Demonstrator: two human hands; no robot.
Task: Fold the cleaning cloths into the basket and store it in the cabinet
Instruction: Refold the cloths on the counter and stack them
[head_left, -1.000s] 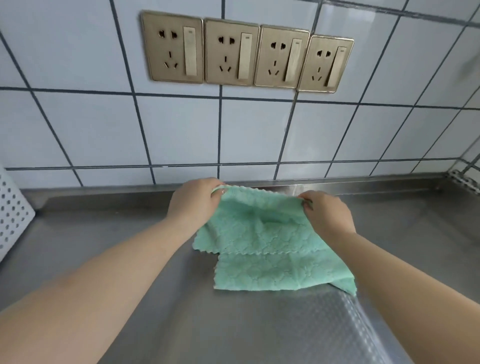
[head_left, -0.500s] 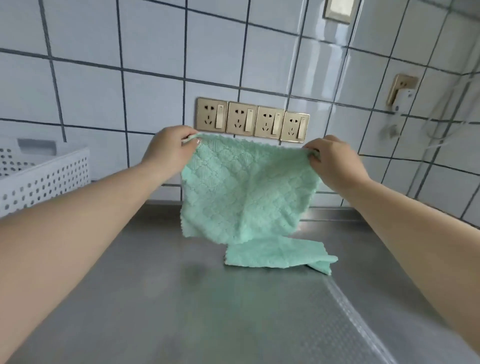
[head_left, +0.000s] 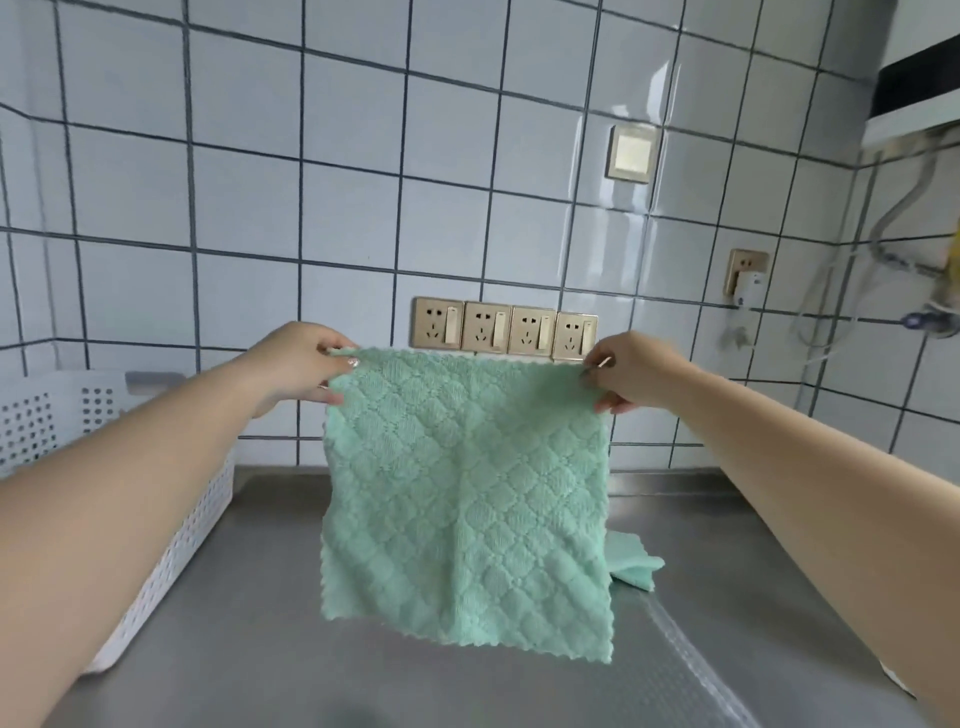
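The steel counter (head_left: 519, 686) spans the lower view, a white perforated basket (head_left: 171, 530) at its left edge against the tiled wall. The green cloth (head_left: 467, 499) hangs flat in the air above the counter, top edge level from left to right, faces toward the person, lower edge clear of the steel. 0.5 s ago it sagged creased; now it is spread. A 2nd cloth (head_left: 636, 569) lies behind it. The left hand (head_left: 301, 366) and right hand (head_left: 636, 376) each pinch 1 top corner.
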